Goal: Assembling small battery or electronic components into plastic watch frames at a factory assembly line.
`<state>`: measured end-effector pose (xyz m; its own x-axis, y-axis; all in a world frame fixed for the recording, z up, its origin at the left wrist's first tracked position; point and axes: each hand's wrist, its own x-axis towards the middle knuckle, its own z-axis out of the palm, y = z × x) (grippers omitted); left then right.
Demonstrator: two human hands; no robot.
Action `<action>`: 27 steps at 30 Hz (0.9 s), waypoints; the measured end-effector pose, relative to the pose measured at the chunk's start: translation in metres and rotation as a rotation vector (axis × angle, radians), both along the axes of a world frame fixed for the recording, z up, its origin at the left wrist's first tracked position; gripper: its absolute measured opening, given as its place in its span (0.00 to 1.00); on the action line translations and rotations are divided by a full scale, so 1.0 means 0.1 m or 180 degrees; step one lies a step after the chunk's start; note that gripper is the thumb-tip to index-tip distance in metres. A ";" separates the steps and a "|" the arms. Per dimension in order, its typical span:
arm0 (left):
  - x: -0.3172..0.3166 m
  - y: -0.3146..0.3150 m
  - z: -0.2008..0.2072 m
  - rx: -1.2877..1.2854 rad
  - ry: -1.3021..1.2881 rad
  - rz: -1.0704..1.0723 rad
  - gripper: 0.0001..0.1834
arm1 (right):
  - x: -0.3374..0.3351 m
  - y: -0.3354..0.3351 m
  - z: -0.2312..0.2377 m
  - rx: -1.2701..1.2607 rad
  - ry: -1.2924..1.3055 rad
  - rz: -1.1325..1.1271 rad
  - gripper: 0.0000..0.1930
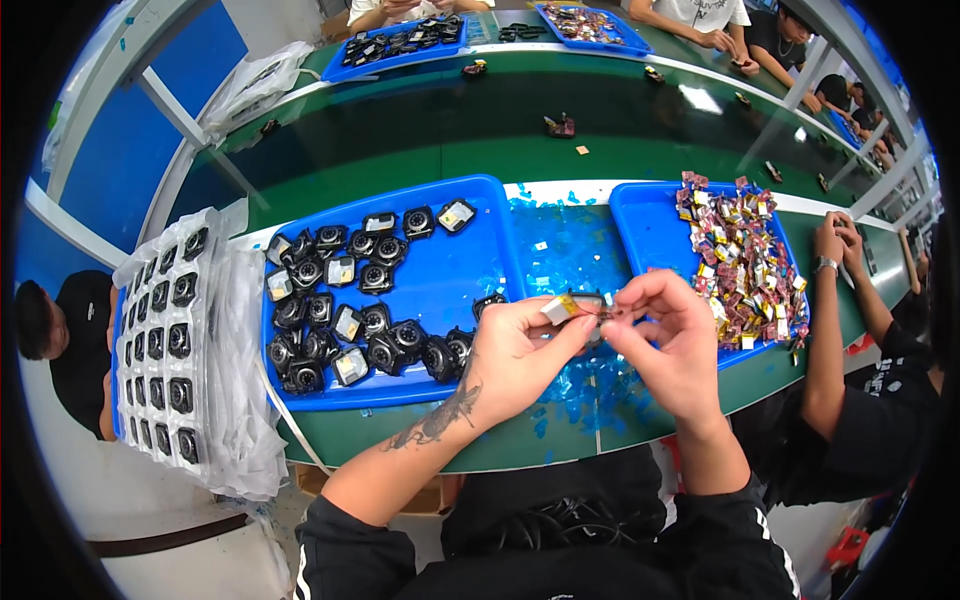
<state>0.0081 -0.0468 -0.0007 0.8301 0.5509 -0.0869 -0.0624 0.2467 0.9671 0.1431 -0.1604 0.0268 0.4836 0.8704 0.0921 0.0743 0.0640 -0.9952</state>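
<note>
Over the gap between two trays, both my hands work on one small assembly. My left hand [525,355] is closed around a black watch case [588,295], mostly hidden behind the fingers. A small silver and yellow battery [562,309] sticks up by the left thumb, with thin reddish wires running right. My right hand [665,340] pinches a small circuit board [606,314] at the wires' end; fingertips cover most of it. Left of my hands, a blue tray [460,285] holds several black watch cases [375,278], some showing pale batteries.
A second blue tray [650,235] at right carries a heap of circuit boards with batteries [745,265]. Blue film scraps [575,245] litter the bench. Stacked clear plastic trays [215,350] of watch parts stand at far left. Co-workers sit right and across the green belt [400,125].
</note>
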 end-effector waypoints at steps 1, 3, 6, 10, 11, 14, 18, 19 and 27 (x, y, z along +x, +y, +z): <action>0.02 -0.02 0.00 0.0250 -0.0237 0.0084 0.13 | -0.02 0.01 -0.03 0.0102 -0.0330 -0.0250 0.11; 0.04 -0.05 -0.03 0.0369 -0.0621 0.0167 0.18 | -0.02 0.04 -0.07 0.0203 -0.0441 -0.0441 0.12; 0.05 -0.04 -0.09 0.0046 -0.0736 0.0195 0.19 | -0.03 0.09 -0.12 0.0189 -0.0459 -0.0533 0.13; 0.05 -0.05 -0.11 0.0003 -0.0852 0.0278 0.20 | -0.01 0.09 -0.14 0.0072 -0.0224 -0.0467 0.14; 0.06 -0.05 -0.11 0.0024 -0.0926 0.0299 0.20 | 0.00 0.09 -0.12 0.0015 -0.0339 -0.0453 0.15; 0.05 -0.06 -0.10 -0.0069 -0.0958 0.0279 0.21 | 0.04 0.07 -0.05 -0.0042 -0.0361 -0.0388 0.16; 0.04 -0.08 -0.08 -0.0194 -0.0928 0.0242 0.21 | 0.08 0.05 -0.02 -0.0073 -0.0278 -0.0312 0.17; 0.04 -0.08 -0.09 -0.0196 -0.0928 0.0244 0.21 | 0.08 0.06 -0.03 -0.0076 -0.0278 -0.0311 0.17; 0.05 -0.05 0.02 -0.0086 -0.0847 0.0429 0.31 | 0.10 0.11 -0.06 -0.0305 -0.1041 -0.0366 0.20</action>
